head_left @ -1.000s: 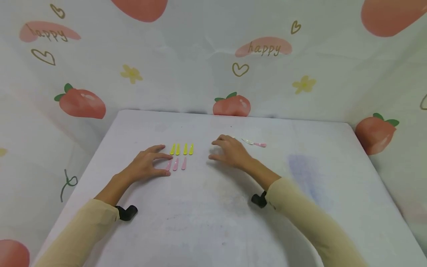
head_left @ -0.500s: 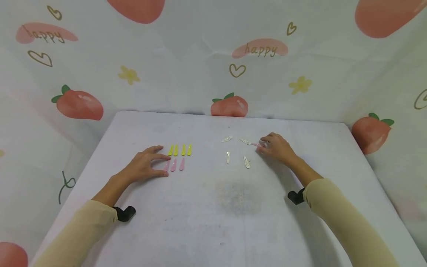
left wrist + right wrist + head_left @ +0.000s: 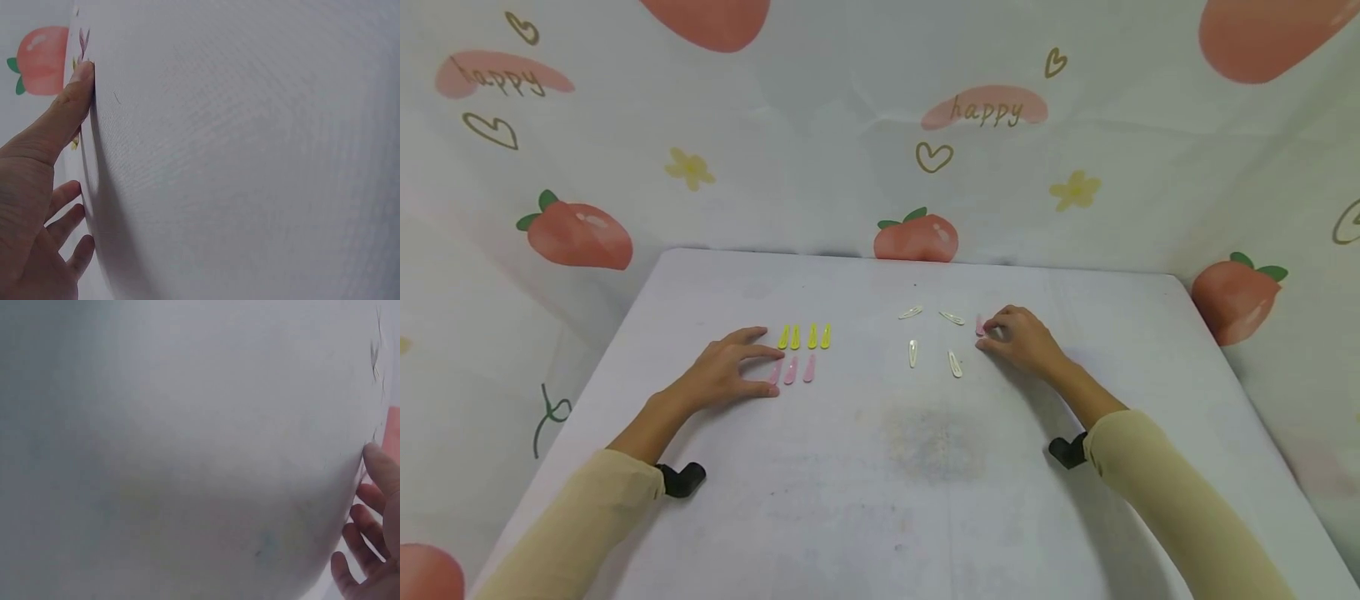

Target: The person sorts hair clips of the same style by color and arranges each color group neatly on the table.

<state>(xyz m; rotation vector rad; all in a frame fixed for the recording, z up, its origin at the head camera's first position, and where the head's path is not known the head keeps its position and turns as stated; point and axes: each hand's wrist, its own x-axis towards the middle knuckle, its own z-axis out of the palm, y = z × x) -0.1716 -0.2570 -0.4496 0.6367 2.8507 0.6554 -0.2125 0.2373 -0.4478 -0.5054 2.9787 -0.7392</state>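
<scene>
My left hand (image 3: 721,371) rests on the table at the left, fingers spread and relaxed. Its thumb and a fingertip lie at the two ends of the leftmost pink hair clip (image 3: 776,372). Two more pink clips (image 3: 800,369) lie beside that one, below a row of several yellow hair clips (image 3: 805,337). On the right, my right hand (image 3: 1024,340) pinches another pink hair clip (image 3: 979,325), which points away from me. In the right wrist view the thumb and fingers (image 3: 377,467) are down at the table surface, and the clip is mostly hidden.
Several pale cream hair clips lie scattered between the hands, among them a far one (image 3: 911,312) and a nearer one (image 3: 954,364). The white tabletop (image 3: 850,517) ends at the back against a peach-printed cloth (image 3: 820,125).
My right hand moved right from mid-table to the pink clip, uncovering cream clips. That clip lay sideways half a second ago and is now turned lengthwise. The left hand stayed put.
</scene>
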